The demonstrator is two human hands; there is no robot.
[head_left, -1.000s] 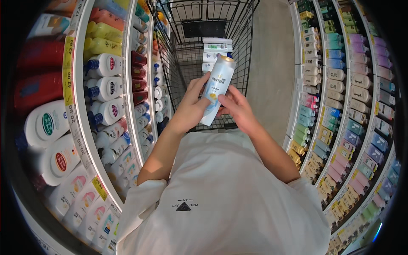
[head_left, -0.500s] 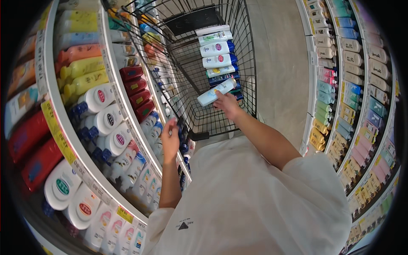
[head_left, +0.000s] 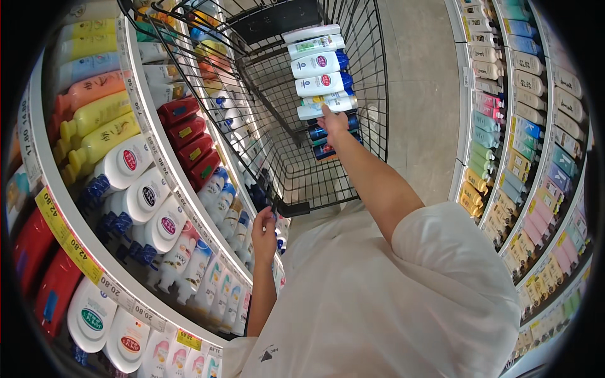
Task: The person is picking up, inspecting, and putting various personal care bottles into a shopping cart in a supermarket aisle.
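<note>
My right hand (head_left: pixel 335 122) reaches into the black wire shopping cart (head_left: pixel 296 209). Its fingers are closed on the near side of a pale blue-and-white bottle (head_left: pixel 312 111), which lies flat against a row of bottles. Beyond it in that row are two white bottles with blue caps and pink or red oval labels, the nearer one (head_left: pixel 319 84) and the farther one (head_left: pixel 314 63). Dark blue packages (head_left: pixel 324 148) lie just nearer than my hand. My left hand (head_left: pixel 264 232) is loosely curled beside the cart's near left corner, with nothing visible in it.
A shelf of several bottle rows runs close along the left, with white pump bottles (head_left: pixel 127 157), yellow bottles (head_left: pixel 104 135) and red packs (head_left: pixel 200 160). Grey floor (head_left: pixel 416 126) separates the cart from another stocked shelf (head_left: pixel 463 94) on the right.
My right hand has moved forward, bringing the pale blue-and-white bottle from a slanted position above the row down into line with it. My left hand has lowered and its fingers have curled in.
</note>
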